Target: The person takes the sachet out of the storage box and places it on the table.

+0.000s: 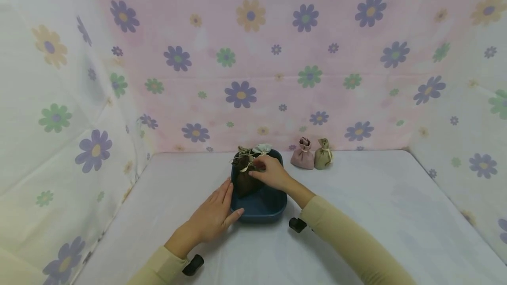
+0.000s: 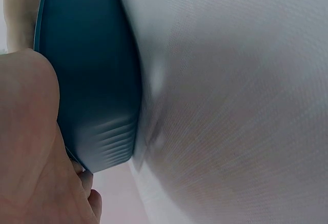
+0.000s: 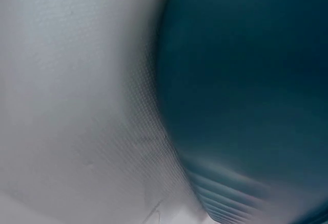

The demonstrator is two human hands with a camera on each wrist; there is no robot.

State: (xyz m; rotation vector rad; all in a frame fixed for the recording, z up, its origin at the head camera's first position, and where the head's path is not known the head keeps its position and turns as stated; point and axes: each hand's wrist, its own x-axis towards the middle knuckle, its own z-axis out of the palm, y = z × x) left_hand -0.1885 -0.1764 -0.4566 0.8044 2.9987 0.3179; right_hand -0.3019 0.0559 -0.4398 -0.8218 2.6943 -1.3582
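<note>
A dark blue plastic bin point(image 1: 259, 210) stands on the white-covered table. Inside it, a dark brown drawstring pouch point(image 1: 246, 184) leans at the left side. My right hand point(image 1: 271, 171) pinches this pouch near its tied neck, its fingertips partly hidden. Behind it in the bin are a white pouch point(image 1: 262, 148) and an olive-patterned pouch point(image 1: 243, 149), both partly covered. My left hand point(image 1: 211, 214) rests against the bin's left side with fingers extended. The left wrist view shows that hand point(image 2: 31, 147) along the bin's wall point(image 2: 92, 70). Only the bin's ribbed wall point(image 3: 246, 90) fills the right wrist view.
Right of the bin, near the back edge, a pink drawstring pouch point(image 1: 303, 158) and an olive-green one point(image 1: 323, 157) stand side by side. A flower-print curtain point(image 1: 269, 113) closes off the back and both sides of the table point(image 1: 376, 201).
</note>
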